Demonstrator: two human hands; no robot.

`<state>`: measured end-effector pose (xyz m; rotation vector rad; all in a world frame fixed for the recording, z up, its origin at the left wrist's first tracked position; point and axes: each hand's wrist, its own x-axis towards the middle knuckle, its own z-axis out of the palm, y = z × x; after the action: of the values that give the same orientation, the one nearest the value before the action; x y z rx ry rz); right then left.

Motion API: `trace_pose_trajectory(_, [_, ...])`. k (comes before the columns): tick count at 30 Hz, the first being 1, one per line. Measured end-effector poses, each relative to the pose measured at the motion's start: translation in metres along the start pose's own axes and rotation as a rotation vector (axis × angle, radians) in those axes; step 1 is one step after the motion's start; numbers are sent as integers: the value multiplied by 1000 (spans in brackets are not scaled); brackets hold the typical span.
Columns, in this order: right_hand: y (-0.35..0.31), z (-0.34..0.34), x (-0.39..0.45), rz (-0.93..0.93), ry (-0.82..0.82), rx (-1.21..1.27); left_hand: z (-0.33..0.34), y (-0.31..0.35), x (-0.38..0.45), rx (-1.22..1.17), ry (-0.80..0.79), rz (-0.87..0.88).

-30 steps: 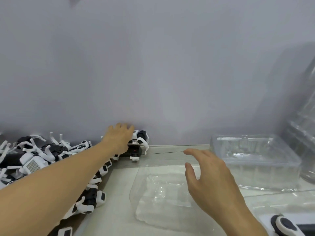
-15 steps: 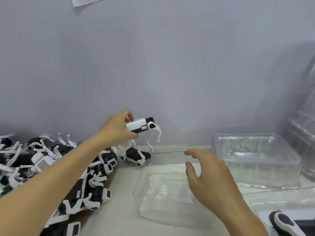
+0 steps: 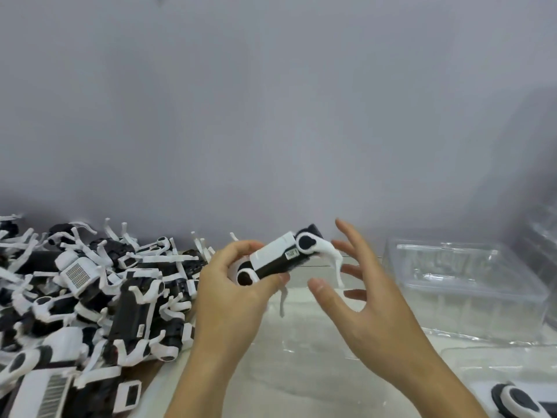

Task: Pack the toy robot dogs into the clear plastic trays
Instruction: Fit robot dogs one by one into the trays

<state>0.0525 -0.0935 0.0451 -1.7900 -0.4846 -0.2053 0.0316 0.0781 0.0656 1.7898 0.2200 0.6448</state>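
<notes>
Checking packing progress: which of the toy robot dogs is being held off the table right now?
The toy dog gripped in the left hand, raised in front of the open right hand. The others lie in the pile at left.

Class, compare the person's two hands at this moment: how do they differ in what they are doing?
The left hand grips a toy dog by its body; the right hand holds nothing. The left hand's fingers curl; the right hand's fingers are spread open beside the toy dog. Both are raised above the table.

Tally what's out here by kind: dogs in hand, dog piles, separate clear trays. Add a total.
Toy robot dog held in the left hand: 1
Pile of toy dogs, too tangled to count: 1
Clear trays: 3
Total: 5
</notes>
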Motion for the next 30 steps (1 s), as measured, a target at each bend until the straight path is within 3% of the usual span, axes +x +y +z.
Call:
trace_pose_trajectory(7, [7,10,0,-158,-20,-278,6,-12,1,85,-95,65])
trace_pose_trajectory(12, [14,6,4,-168,139,-541,12,-12,-2,96,-227,176])
trace_pose_trajectory(15, [19,-2,6,-110,218,-479,7,-14,3,-95,-230,111])
trace_pose_trajectory(18, [23,-8,7,-36,251,-392,0,-29,10,32,-88,43])
trace_pose_trajectory(22, [23,-3,6,53,227,-328,-1,-52,4,196,-268,-151])
trace_pose_trajectory(30, [15,13,-2,123,109,-367,-9,-48,-9,187,-347,-278])
